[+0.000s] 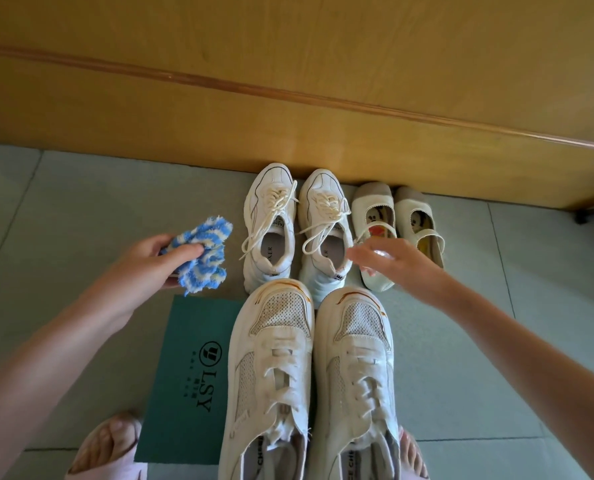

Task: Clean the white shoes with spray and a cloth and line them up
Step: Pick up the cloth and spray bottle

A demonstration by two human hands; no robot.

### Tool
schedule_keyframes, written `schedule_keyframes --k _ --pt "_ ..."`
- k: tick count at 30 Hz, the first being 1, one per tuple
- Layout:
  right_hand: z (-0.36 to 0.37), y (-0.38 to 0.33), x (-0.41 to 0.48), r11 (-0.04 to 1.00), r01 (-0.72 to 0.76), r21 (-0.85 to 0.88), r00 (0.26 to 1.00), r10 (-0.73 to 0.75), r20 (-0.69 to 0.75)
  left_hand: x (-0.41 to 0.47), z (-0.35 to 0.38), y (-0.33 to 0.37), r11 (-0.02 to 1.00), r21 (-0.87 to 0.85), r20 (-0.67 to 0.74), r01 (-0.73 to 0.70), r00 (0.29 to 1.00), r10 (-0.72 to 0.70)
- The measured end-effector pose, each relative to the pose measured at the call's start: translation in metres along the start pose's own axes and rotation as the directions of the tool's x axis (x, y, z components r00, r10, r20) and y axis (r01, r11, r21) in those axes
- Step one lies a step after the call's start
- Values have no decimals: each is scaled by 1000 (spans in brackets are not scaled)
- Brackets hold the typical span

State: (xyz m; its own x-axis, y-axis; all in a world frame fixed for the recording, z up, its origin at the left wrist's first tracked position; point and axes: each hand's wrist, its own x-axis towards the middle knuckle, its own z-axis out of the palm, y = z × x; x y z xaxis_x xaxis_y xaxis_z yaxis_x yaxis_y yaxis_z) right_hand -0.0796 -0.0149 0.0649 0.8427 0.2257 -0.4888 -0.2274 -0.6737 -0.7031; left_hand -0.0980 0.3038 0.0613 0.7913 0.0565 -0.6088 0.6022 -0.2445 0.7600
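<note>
Nearest me, the big mesh sneakers are lying toes away, partly on a green box lid reading "LSY". Their collars are showing "CE CHE". My left hand is pinching the blue-and-white cloth, just left of the laced pair, whose heels are facing me. My right hand is hovering by that pair's right heel, fingers stretching leftward. Something clear is glinting there, and I cannot tell whether I am gripping it. One tongue is showing "FASH", an insole "XER".
</note>
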Motion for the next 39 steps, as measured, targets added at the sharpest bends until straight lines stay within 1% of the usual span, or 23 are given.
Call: schedule_keyframes --k 3,6,9,11,16,19,21,24,25,26,28,30,32,34,36,39 --pt "-4 18 -14 999 -39 -14 999 40 20 1 2 0 1000 5 -4 -4 1000 4" --pt "-7 24 -11 993 -86 -83 996 87 5 1 5 1 1000 -2 -10 -1 1000 1" --pt "-4 18 -2 967 -74 -244 997 73 -16 1 8 2 1000 15 -4 -2 1000 2" --pt "-2 12 4 943 -64 -327 998 67 -1 1 7 3 1000 8 -5 -5 1000 5" --pt "-6 -2 12 962 -51 -268 994 75 78 2 5 3 1000 5 10 -1 1000 1" --pt "-3 -9 13 948 -39 -315 990 79 115 1 6 3 1000 4 22 -9 1000 9" --pt "2 -14 12 917 -2 -400 991 55 121 1 7 4 1000 7 27 -10 1000 10" --pt "7 -19 12 781 63 -621 996 -7 93 1 7 4 1000 7 28 -13 1000 13" --pt "7 -19 12 754 75 -652 996 -24 86 1 6 3 1000 8 25 -14 1000 14" --pt "6 -19 11 754 72 -652 997 -33 73 1 6 3 1000 8 24 -14 1000 13" --pt "2 -17 9 833 21 -552 999 -4 33 1 6 3 1000 2 24 -10 1000 10" --pt "-5 -8 8 924 -30 -381 999 41 20 0 7 4 1000 -3 27 -9 1000 9" --pt "-12 4 3 970 -47 -240 999 52 12 0 8 6 1000 -5 28 -17 999 17" --pt "-15 18 -6 995 -34 -97 999 34 -1 0 8 7 1000 -6 24 -23 999 23" --pt "-14 32 -17 998 -58 31 998 59 -27 -1 10 7 1000 -7 14 -28 1000 28" --pt "-8 49 -32 991 -108 76 988 115 -101 -1 11 6 999 -3 -3 -35 999 35"
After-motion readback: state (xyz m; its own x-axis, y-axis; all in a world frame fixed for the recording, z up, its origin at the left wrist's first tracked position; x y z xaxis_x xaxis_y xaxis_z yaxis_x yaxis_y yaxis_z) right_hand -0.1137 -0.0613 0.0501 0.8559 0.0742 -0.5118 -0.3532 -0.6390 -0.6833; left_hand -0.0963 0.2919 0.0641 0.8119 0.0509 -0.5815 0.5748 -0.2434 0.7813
